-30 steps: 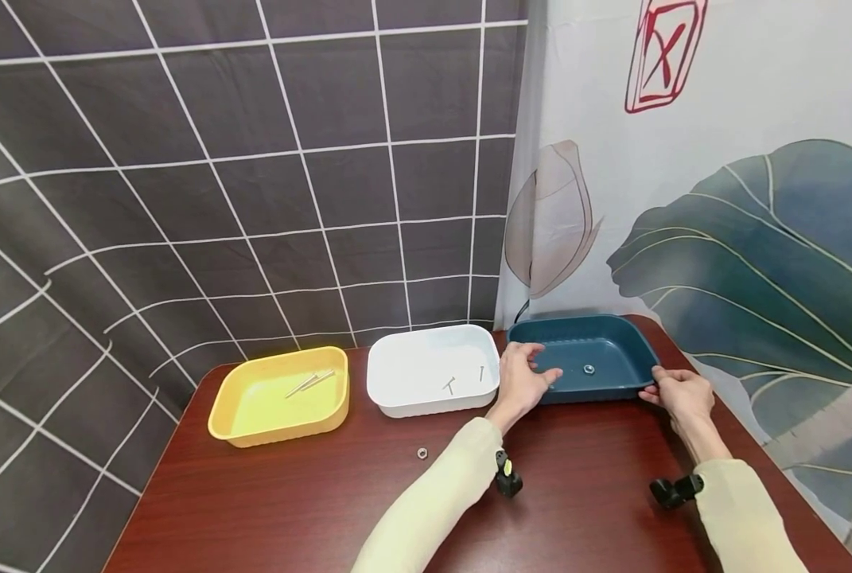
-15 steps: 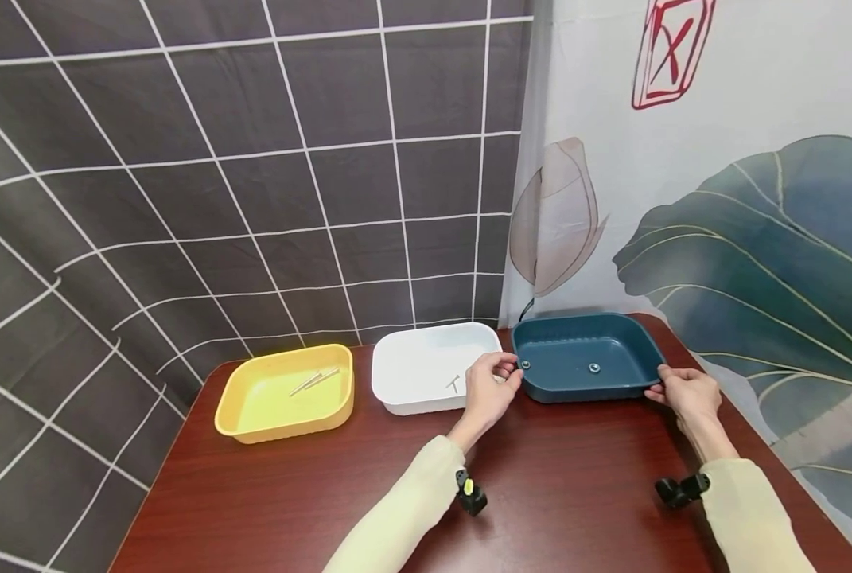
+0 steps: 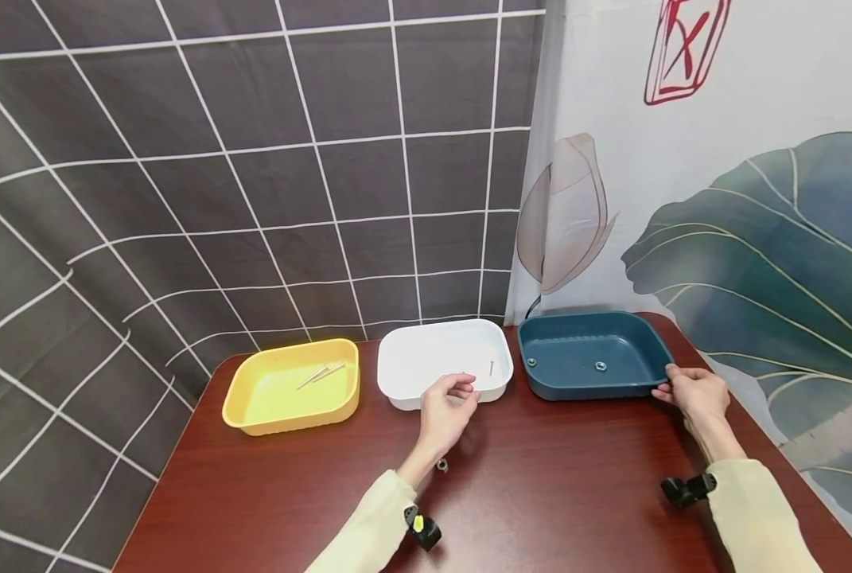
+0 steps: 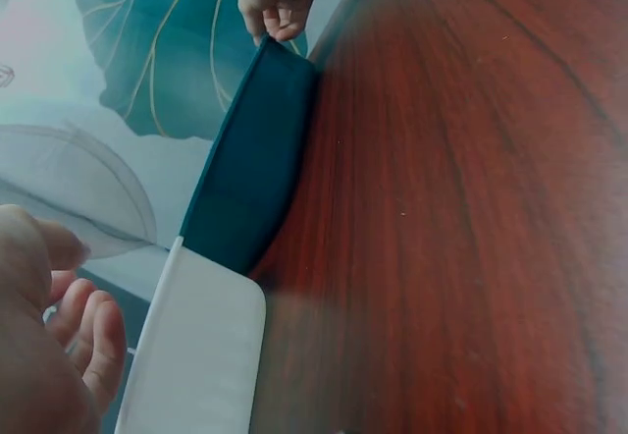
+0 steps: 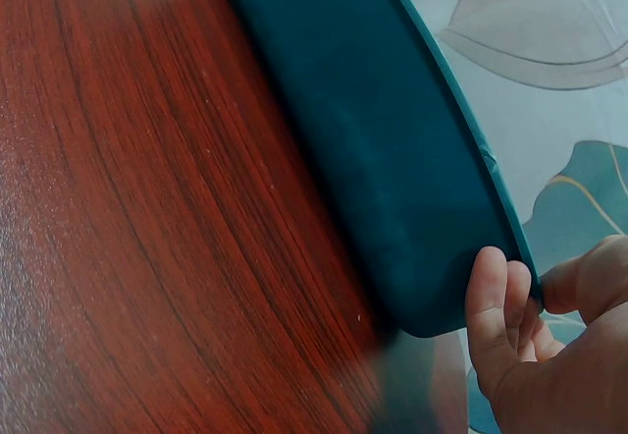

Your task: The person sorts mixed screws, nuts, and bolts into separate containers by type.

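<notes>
My left hand (image 3: 449, 414) is over the front edge of the white tray (image 3: 397, 395), fingers loosely bent and nothing visible in them. In the left wrist view a gap shows between its thumb and fingers (image 4: 103, 346). One screw (image 3: 492, 368) lies at the tray's right end; the hand covers part of the tray floor. My right hand (image 3: 699, 394) pinches the rim of the dark blue tray (image 3: 590, 391) at its front right corner, thumb on one side and fingers (image 5: 488, 292) on the other. Inside that tray are two nuts, one near the middle (image 3: 601, 367) and one at the left (image 3: 531, 362).
A yellow tray (image 3: 291, 424) with two long thin pins (image 3: 321, 374) stands at the left. On the brown table (image 3: 540, 485), a loose nut (image 3: 441, 465) lies beside my left wrist. Behind the trays hangs a dark gridded cloth (image 3: 354, 183), with a leaf-printed cloth (image 3: 755, 239) at the right.
My left hand has moved left from the blue tray to the white one. A second nut now shows at the blue tray's left end, where the hand was. The right hand keeps its pinch.
</notes>
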`<state>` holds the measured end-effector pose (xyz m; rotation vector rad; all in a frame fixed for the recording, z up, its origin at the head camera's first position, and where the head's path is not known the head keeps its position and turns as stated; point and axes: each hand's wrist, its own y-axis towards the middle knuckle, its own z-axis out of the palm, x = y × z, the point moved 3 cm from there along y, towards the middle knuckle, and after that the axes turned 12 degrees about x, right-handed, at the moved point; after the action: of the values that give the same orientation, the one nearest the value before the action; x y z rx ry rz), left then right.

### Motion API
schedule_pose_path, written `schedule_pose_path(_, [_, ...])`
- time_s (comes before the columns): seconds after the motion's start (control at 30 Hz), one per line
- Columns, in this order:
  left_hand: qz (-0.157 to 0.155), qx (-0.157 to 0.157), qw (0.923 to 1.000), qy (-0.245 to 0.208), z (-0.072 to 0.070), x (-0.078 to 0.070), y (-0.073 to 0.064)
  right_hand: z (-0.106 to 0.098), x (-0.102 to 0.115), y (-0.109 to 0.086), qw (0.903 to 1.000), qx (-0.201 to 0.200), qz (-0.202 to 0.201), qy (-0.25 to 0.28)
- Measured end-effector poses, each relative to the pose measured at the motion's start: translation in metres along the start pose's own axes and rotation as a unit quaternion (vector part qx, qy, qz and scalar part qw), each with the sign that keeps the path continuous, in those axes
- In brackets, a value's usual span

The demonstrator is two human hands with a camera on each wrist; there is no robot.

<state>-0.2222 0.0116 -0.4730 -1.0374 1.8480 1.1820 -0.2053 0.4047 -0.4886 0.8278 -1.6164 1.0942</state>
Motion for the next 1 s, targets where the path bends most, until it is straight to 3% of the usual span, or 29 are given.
schedule_pose_path(0.17, [-0.018,0.001,0.9998,0.0,-0.011,0.003,-0.013,-0.001,0.0,-0.001,1.0,0.001,0.005,0.006])
schedule_pose_path(0.47, [-0.021,-0.001,0.9998,0.006,-0.029,0.02,-0.029,-0.001,-0.004,0.001,0.9999,-0.001,0.006,-0.01])
schedule_pose_path(0.73, [-0.05,0.004,0.998,0.038,-0.047,0.037,-0.05,-0.001,-0.003,0.003,0.9998,-0.005,0.008,-0.02])
schedule_pose_path(1.0, [-0.063,0.024,0.9961,0.056,-0.058,0.048,-0.062,-0.001,-0.002,0.003,0.9996,-0.007,0.016,-0.024])
